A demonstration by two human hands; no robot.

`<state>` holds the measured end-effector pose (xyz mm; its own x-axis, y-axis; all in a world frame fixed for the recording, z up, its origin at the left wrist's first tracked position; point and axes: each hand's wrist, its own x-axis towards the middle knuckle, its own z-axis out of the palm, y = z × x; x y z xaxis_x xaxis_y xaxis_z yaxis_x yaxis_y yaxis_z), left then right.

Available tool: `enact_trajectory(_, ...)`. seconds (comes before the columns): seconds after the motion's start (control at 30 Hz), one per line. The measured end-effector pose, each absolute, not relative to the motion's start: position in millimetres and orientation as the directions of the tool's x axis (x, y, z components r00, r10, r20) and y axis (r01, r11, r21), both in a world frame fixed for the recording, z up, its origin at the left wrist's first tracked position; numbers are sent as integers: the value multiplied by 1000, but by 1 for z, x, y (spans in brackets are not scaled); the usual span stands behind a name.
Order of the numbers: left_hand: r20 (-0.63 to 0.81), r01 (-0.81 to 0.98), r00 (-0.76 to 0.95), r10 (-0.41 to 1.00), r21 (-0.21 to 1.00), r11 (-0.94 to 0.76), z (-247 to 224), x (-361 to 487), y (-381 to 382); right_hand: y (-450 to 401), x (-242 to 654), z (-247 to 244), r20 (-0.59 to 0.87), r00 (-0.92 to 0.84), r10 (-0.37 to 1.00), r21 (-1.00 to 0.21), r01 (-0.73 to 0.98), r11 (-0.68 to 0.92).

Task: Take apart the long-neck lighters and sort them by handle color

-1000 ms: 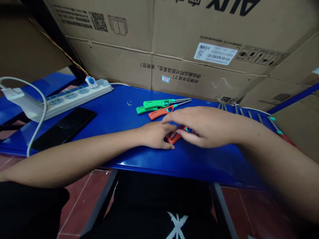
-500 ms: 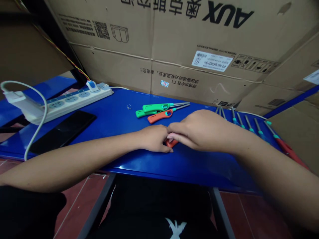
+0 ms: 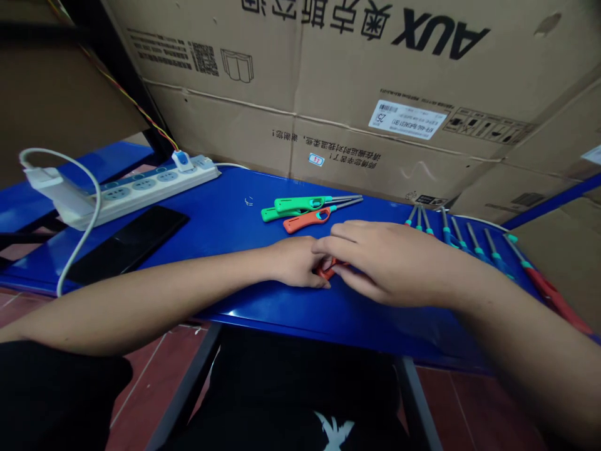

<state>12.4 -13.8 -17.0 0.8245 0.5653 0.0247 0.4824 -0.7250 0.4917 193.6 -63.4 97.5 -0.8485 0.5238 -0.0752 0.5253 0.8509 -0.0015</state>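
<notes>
Between my hands, low over the blue table, is an orange long-nosed lighter [image 3: 325, 271], mostly covered by fingers. My left hand [image 3: 297, 262] is closed around it from the left. From the right, my right hand [image 3: 375, 260] reaches over with bent fingers and thumb gripping the lighter's other side; the fingertips are partly hidden. Just beyond my hands lie two green lighters [image 3: 300, 204], one overlapping the other, and another orange lighter [image 3: 307, 220], their metal nozzles pointing right.
Several blue and red lighters [image 3: 479, 248] lie in a row at the right. On the left are a black phone [image 3: 129, 243] and a white power strip [image 3: 141, 188] with a looping cable. A large cardboard box [image 3: 328, 75] stands along the back of the blue table [image 3: 282, 313].
My right hand's fingers and thumb have spread slightly apart, showing more of the orange lighter. My left hand keeps its hold. The whole view has shifted slightly.
</notes>
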Motion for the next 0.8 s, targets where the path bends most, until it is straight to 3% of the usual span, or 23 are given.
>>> enact_trajectory(0.13,-22,496,828,560,495,-713,-12,12,-12,-60,206,94,-45,-794,607,22,606,795)
enact_trajectory(0.23,-43,494,830,556,518,-698,-6,10,-11,-51,225,87,113,-734,670,-97,663,742)
enact_trajectory(0.33,-51,459,851,522,555,-694,-2,7,-10,-39,249,75,246,-546,801,-235,768,596)
enact_trajectory(0.47,-44,430,867,496,568,-702,1,4,-11,-28,274,62,200,-498,844,-299,789,537)
enact_trajectory(0.8,-80,485,856,511,467,-739,5,6,-17,-21,277,52,176,-488,855,-121,851,511)
